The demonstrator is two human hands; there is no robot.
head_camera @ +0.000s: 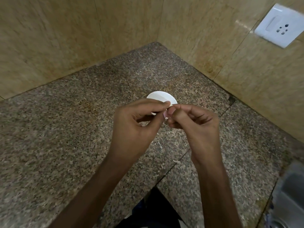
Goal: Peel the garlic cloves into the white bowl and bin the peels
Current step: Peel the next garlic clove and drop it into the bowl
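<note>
Both hands meet just above the near rim of the white bowl (160, 96), which stands on the granite counter. My left hand (139, 125) and my right hand (195, 127) pinch one small garlic clove (166, 114) between their fingertips; a pale, pinkish bit of it shows between the thumbs. The bowl's inside is mostly hidden behind my fingers. Thin white peel scraps (158, 143) lie on the counter under and in front of my hands.
The speckled granite counter (65, 137) fills a corner between two beige tiled walls. A white wall socket (278, 25) sits at the upper right. A steel sink edge (289, 195) shows at the lower right. Another peel scrap (175, 160) lies by the counter seam.
</note>
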